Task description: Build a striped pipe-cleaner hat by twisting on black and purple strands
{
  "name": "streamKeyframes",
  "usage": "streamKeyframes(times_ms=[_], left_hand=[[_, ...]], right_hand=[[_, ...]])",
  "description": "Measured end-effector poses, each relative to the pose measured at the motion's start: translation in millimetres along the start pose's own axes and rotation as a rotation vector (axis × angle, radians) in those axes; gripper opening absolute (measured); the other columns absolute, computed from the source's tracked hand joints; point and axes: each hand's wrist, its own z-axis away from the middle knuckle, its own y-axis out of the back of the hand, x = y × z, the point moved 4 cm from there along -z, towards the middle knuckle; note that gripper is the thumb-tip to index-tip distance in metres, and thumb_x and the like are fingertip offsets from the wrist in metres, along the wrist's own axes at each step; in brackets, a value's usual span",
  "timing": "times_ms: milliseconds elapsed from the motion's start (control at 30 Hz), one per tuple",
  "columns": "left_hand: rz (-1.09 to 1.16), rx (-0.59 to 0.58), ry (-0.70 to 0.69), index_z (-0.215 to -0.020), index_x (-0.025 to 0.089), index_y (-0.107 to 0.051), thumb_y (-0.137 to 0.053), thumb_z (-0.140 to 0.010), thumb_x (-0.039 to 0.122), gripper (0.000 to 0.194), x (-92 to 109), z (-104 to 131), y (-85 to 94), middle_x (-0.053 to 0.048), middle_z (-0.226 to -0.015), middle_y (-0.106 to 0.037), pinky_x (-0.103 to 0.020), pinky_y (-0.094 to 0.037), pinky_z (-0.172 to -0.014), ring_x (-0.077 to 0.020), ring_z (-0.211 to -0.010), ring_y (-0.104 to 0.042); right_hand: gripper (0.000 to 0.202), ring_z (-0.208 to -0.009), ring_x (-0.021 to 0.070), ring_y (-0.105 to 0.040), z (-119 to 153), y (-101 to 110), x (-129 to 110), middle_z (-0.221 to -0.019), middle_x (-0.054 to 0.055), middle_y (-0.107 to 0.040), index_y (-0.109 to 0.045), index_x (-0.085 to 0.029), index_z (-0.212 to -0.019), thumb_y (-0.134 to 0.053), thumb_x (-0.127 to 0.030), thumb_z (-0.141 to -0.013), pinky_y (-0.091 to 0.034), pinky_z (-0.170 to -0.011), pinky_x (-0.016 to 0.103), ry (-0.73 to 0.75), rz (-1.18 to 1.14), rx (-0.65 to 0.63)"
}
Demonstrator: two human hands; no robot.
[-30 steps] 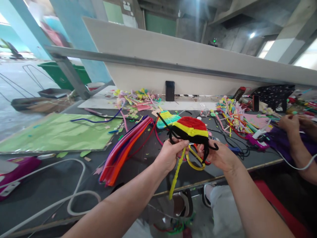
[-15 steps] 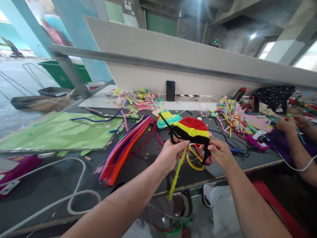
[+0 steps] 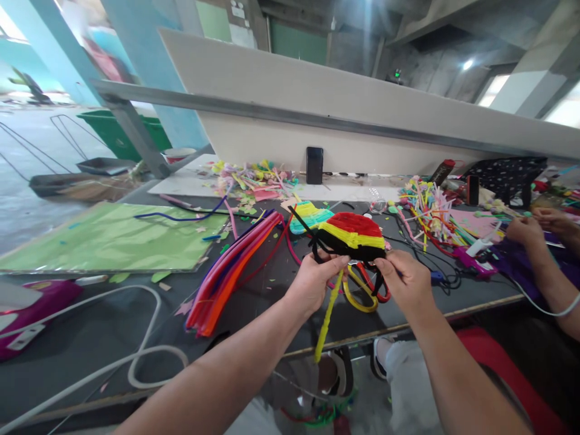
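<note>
A pipe-cleaner piece (image 3: 356, 225) striped red, yellow and black is held up just above the near edge of the table. My left hand (image 3: 315, 279) pinches its black lower edge between thumb and fingers. At the right end of the black band, my right hand (image 3: 405, 279) is closed with thumb and fingertips on it. Loose black ends stick out at the left, and a twisted yellow strand (image 3: 327, 323) hangs below. Yellow and red loops (image 3: 360, 293) show behind and under the piece. Just beyond lies a second piece (image 3: 310, 217) in yellow and turquoise.
A bundle of pink, orange and purple pipe cleaners (image 3: 231, 272) lies left of my hands. A purple glue gun (image 3: 40, 311) with a white cable is at far left, another (image 3: 475, 263) at right. A phone (image 3: 314, 165) leans at the back. A co-worker's hands (image 3: 528, 229) work at far right.
My right hand has turned slightly inward, and its thumb and fingertips now press on the black edge's right end. My left hand keeps its pinch. The view has shifted slightly.
</note>
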Motion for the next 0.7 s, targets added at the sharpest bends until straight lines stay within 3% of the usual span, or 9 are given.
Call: streamKeyframes(times_ms=[133, 200, 333, 500, 700], left_hand=[[0.014, -0.014, -0.033, -0.064, 0.012, -0.061, -0.078, -0.061, 0.026, 0.022, 1, 0, -0.7, 0.002, -0.055, -0.056, -0.023, -0.045, -0.052, -0.0095, -0.05, -0.054], [0.016, -0.006, -0.023, -0.063, 0.012, -0.06, -0.078, -0.061, 0.026, 0.023, 1, 0, -0.4, 0.002, -0.056, -0.056, -0.022, -0.045, -0.051, -0.0096, -0.05, -0.055], [0.047, 0.023, 0.019, -0.067, 0.013, -0.06, -0.078, -0.06, 0.027, 0.024, -1, -1, 2.0, 0.002, -0.058, -0.058, -0.021, -0.046, -0.051, -0.0102, -0.052, -0.057], [0.066, 0.027, 0.037, -0.068, 0.013, -0.06, -0.078, -0.062, 0.028, 0.024, -1, -2, 4.9, 0.001, -0.06, -0.059, -0.021, -0.047, -0.053, -0.0108, -0.055, -0.06], [0.021, 0.003, 0.008, -0.066, 0.013, -0.059, -0.076, -0.064, 0.026, 0.022, 1, 0, 2.5, 0.001, -0.058, -0.056, -0.02, -0.045, -0.05, -0.01, -0.053, -0.057]], right_hand=[[0.035, -0.063, 0.016, -0.049, 4, -1, -6, -0.057, 0.001, -0.05, -0.048, -0.021, -0.056, -0.051, -0.035, -0.088, -0.038, -0.073, 0.03, -0.054, 0.125, 0.043], [0.035, -0.062, 0.0161, -0.049, 5, -3, -4, -0.058, 0.002, -0.051, -0.052, -0.021, -0.059, -0.05, -0.038, -0.089, -0.038, -0.069, 0.029, -0.127, 0.085, 0.024], [0.036, -0.064, 0.0166, -0.054, 7, -4, 4, -0.066, 0.002, -0.059, -0.064, -0.021, -0.072, -0.045, -0.046, -0.09, -0.041, -0.063, 0.027, -0.283, -0.224, -0.058], [0.029, -0.097, 0.0221, -0.061, 10, -8, 18, -0.098, 0.003, -0.07, -0.069, -0.024, -0.105, -0.058, -0.041, -0.084, -0.045, -0.088, 0.034, -0.409, -0.58, -0.148], [0.027, -0.085, 0.0211, -0.065, 17, -18, 38, -0.089, 0.003, -0.073, -0.073, -0.024, -0.094, -0.074, -0.036, -0.07, -0.049, -0.08, 0.035, -0.603, -0.838, -0.087]])
